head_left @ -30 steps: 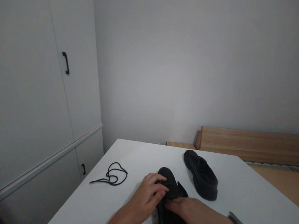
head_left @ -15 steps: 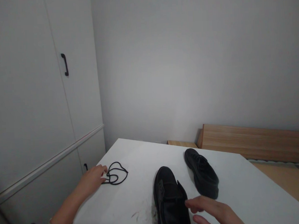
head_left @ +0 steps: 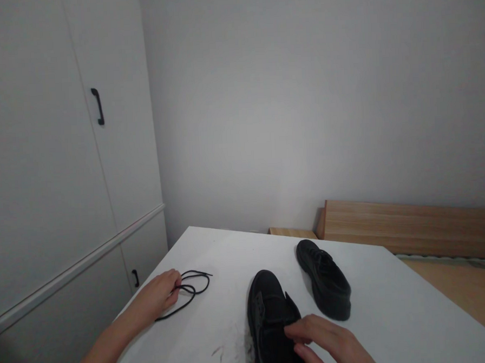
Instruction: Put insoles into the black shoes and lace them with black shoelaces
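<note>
My left hand (head_left: 164,292) is closed on a black shoelace (head_left: 197,293), whose loops spread over the table beside the fingers. A black shoe (head_left: 269,304) without a lace stands at the front middle of the table, toe pointing away, its flaps spread. Over the right side of its opening is my right hand (head_left: 321,337), with thumb and forefinger apart and nothing between them; whether the fingertips touch the shoe I cannot tell. Further back to the right stands a second black shoe (head_left: 327,282), with a lace across its front.
The white table (head_left: 225,247) has dark smudges left of the front shoe. A white cupboard (head_left: 123,155) with black handles rises at the left. Beyond the table are a grey wall (head_left: 263,121) and a wooden headboard (head_left: 411,224).
My left hand has closed on the shoelace, and its loops have shifted and opened out. My right hand has moved left, over the front shoe's opening. The view has shifted slightly.
</note>
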`<state>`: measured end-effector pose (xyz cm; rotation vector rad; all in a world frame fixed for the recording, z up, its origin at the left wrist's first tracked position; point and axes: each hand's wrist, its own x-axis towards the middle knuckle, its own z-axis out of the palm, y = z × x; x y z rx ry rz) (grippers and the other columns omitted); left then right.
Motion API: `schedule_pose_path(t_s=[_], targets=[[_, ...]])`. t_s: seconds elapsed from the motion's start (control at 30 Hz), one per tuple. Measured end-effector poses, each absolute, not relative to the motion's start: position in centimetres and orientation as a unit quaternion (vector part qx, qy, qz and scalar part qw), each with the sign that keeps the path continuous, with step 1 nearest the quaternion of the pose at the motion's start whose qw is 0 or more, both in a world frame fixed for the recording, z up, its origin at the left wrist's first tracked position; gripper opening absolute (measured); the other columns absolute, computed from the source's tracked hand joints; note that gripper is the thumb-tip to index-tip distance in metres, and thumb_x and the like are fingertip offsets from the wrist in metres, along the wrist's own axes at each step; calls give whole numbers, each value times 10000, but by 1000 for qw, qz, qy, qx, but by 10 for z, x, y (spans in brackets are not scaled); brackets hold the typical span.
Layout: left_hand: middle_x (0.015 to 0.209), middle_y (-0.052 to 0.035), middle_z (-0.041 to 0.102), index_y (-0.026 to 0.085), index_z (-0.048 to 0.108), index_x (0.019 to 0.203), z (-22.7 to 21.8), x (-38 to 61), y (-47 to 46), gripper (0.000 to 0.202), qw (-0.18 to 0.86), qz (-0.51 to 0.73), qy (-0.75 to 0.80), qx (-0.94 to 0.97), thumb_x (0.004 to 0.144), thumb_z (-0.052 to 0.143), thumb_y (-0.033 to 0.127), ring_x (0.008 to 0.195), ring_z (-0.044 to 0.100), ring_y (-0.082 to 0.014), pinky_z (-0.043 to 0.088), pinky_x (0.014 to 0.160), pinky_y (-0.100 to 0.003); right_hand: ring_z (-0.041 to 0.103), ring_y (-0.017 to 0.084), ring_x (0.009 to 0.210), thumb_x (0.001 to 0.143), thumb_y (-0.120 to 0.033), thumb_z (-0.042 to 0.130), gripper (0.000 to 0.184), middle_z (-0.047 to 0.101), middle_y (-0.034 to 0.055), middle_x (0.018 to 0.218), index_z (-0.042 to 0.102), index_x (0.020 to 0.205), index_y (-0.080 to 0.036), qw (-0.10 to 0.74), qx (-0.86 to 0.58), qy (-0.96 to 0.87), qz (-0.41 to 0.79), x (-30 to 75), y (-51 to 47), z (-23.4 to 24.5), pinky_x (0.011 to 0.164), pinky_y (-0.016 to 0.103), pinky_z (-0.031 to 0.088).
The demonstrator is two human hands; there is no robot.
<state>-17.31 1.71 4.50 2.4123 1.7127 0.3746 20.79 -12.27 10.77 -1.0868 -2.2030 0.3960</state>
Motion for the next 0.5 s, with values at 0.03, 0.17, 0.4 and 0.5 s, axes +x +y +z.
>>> schedule_pose_path(t_s=[0.03,0.17,0.4,0.5], targets=[[848,-62,613,194,512,817,55,-167,11,79,85,140,556,815,815,438,165,784,561,-216,399,715,-286,710,199,812,946,-281,520,216,748,96,896,706,1028,-209,332,-419,-830,157,204,-123,111,736,268,562],[857,-31,610,213,527,920,109,-133,-30,121,183,256,445,838,891,423,267,773,555,-190,423,709,-261,699,207,823,985,-452,425,357,728,110,925,676,1043,-203,361,-435,-767,303,179,-123,114,743,306,555],[891,0,666,262,589,883,173,-80,-95,154,308,251,292,870,861,481,155,799,607,-165,462,739,-221,698,279,979,702,-780,626,861,692,150,1131,449,1321,-208,466,-236,-451,723,126,-108,91,880,450,518],[860,13,690,280,627,838,173,-69,-100,212,320,216,270,882,817,514,102,766,620,-161,468,715,-210,680,232,987,703,-607,765,646,704,105,1069,588,1168,-195,538,-207,-359,734,129,-105,106,893,378,509]])
